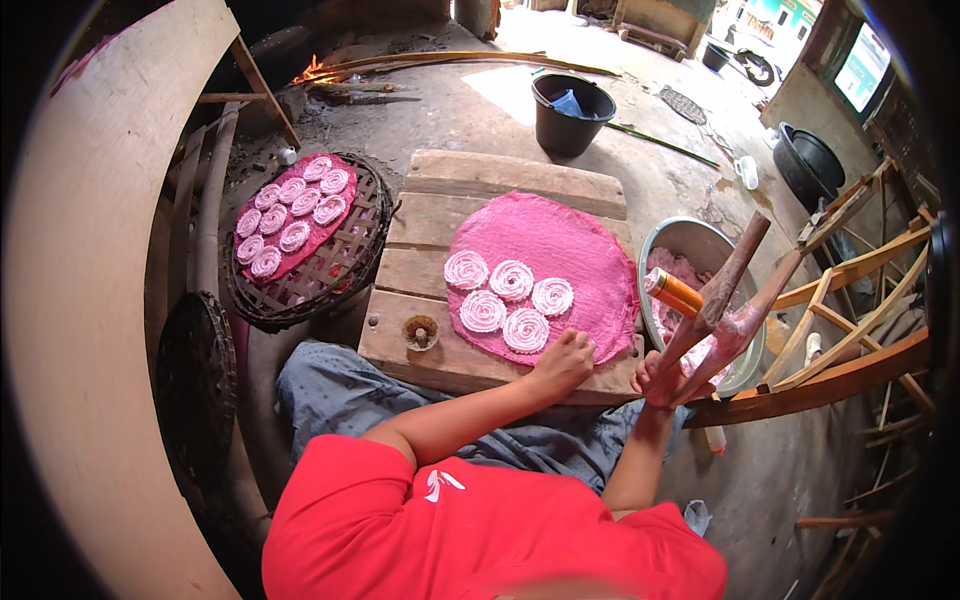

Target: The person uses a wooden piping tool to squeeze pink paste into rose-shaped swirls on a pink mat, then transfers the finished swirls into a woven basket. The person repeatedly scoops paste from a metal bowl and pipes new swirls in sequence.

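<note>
A round pink cloth [545, 240] lies on a low wooden plank table [515, 173] in front of me. Several pale pink dough swirls [512, 281] sit on its left and near part. My left hand [563, 366] is closed over the cloth's near edge; what its fingers hold, if anything, is hidden. At the right, my right hand [662, 381] is closed round the lower end of a two-armed wooden press [745, 275]. An orange cylinder [674, 293] shows beside the press arms. Behind them stands a grey basin [742, 372] with pink dough in it, partly covered by the press.
At the left, an upturned woven basket [345, 240] bears another pink cloth with several swirls. A small cup [421, 333] stands on the table's near left corner. Beyond are a black bucket [570, 130] and a burning fire [315, 72]. Wooden frames [850, 300] crowd the right side.
</note>
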A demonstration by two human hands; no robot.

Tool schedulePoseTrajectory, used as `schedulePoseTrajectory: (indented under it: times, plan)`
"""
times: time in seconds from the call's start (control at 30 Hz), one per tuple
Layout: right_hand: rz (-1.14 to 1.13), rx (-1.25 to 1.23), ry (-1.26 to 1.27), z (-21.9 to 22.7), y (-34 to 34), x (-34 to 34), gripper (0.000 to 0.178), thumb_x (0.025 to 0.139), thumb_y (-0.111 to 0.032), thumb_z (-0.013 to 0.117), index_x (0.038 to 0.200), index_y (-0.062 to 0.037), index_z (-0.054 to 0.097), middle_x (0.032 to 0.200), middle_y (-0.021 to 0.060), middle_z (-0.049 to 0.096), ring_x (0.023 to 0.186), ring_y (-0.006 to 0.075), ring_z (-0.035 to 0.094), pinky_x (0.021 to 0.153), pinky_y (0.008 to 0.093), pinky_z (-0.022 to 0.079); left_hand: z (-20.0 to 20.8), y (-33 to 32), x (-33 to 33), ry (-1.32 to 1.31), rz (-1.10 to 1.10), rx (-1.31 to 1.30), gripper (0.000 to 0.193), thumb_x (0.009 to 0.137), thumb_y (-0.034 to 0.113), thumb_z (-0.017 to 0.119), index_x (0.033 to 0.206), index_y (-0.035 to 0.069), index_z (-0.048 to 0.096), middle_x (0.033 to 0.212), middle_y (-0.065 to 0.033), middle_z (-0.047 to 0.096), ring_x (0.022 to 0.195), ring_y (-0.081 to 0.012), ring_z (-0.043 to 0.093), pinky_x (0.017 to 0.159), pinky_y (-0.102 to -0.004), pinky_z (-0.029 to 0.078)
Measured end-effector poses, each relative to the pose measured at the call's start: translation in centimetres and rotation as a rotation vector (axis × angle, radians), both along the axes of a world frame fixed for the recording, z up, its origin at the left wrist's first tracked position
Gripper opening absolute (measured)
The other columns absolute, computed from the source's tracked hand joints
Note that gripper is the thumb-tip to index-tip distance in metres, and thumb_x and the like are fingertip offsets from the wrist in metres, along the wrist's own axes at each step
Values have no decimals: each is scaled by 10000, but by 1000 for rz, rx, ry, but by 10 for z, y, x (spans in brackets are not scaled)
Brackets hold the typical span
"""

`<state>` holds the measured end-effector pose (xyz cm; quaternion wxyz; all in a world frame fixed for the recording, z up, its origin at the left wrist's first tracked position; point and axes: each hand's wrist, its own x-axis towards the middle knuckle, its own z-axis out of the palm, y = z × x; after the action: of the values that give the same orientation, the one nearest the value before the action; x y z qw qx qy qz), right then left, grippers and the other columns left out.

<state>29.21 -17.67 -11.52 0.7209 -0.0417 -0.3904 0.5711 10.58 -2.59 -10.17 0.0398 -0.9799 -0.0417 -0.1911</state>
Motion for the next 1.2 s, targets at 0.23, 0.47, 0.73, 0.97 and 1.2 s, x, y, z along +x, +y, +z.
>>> schedulePoseTrajectory:
  times: [0.23,0.47,0.73,0.97,1.2]
  plan:
    - [10,-7,10,-1,-5,2,1269,560,-821,675,1510,-155,161,1055,148,493,929,299,514,746,440,445,-4,27,-26,-23,-141,-10,108,739,212,572,753,121,627,853,-12,563,930,-179,519,875,-354,367]
    - [15,11,20,5,-6,5,1268,560,-823,670,1509,-147,170,1072,156,495,945,305,515,751,448,445,5,53,-89,64,-113,56,119,790,199,549,864,159,633,959,19,600,964,-153,523,891,-340,355]
    - [73,-25,-9,8,1,-5,1267,560,-826,665,1507,-137,181,1092,165,498,964,312,517,757,457,446,41,80,-166,226,58,27,258,810,204,549,1044,201,657,998,51,584,1013,-138,512,917,-346,323]
    - [125,-55,-25,7,10,-14,1264,557,-824,665,1495,-116,200,1108,179,506,966,319,529,757,464,453,31,32,-107,167,-46,-397,829,841,559,572,1475,104,293,1526,-101,302,1411,-279,274,1152,-474,181]
    - [129,-86,-47,8,7,-20,1259,544,-814,678,1456,-63,243,1121,204,530,929,331,568,746,467,477,-8,24,-84,226,-240,-314,882,826,635,530,1486,108,276,1533,-106,288,1439,-298,212,1150,-568,85]
